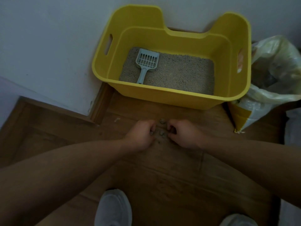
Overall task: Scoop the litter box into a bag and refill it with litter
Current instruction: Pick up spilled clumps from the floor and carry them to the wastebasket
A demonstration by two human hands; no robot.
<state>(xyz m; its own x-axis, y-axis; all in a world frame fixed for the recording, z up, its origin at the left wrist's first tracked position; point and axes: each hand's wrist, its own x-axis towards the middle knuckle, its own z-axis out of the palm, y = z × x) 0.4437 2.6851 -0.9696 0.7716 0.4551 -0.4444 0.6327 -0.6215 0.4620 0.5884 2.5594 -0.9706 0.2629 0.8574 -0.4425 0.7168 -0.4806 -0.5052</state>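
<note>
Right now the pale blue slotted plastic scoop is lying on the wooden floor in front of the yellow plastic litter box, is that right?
No. In the head view the pale blue slotted plastic scoop lies on the grey litter inside the yellow plastic litter box, not on the wooden floor in front of it.

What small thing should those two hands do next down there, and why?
Probably pinch up the loose clumps lying on the floor between the left hand and right hand and carry them to the plastic bag at the right; they sit outside the litter box.
</note>
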